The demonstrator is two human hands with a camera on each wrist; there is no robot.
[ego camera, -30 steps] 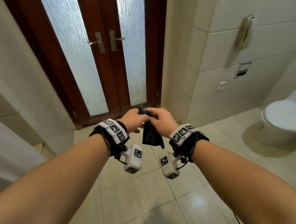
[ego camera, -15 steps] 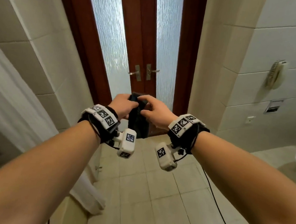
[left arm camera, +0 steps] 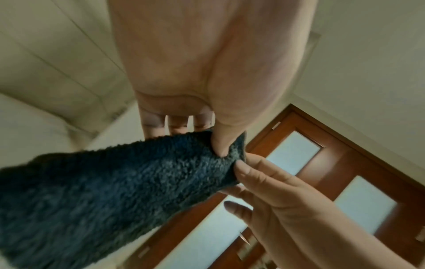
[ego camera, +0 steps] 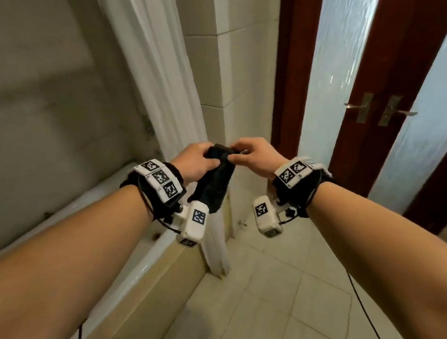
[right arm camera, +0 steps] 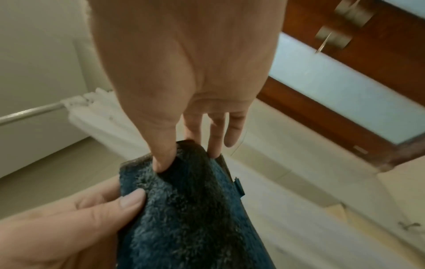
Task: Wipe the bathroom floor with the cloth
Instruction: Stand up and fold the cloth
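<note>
Dark blue fluffy cloth [ego camera: 214, 180] hangs in the air between both hands, above the edge of the bathtub [ego camera: 135, 265] and well above the floor [ego camera: 286, 300]. The left hand [ego camera: 197, 161] holds the top left part of the cloth: in the left wrist view its thumb [left arm camera: 222, 143] presses into the fabric and the other fingers are curled behind it. The right hand [ego camera: 257, 156] pinches the top right corner: in the right wrist view the thumb [right arm camera: 163, 154] is in front of the cloth [right arm camera: 188, 209] and one finger behind it, while the other fingers [right arm camera: 232, 131] are loosely spread and free. The two hands are just beside each other, and the rest of the cloth drops down between the wrists. A white curtain [ego camera: 156, 60] hangs behind the left hand, at the tub side. A wooden door [ego camera: 375, 75] with frosted glass and metal handles [ego camera: 375, 109] stands behind the right hand. A black cable [ego camera: 366, 319] lies on the beige tiles of the floor.
</note>
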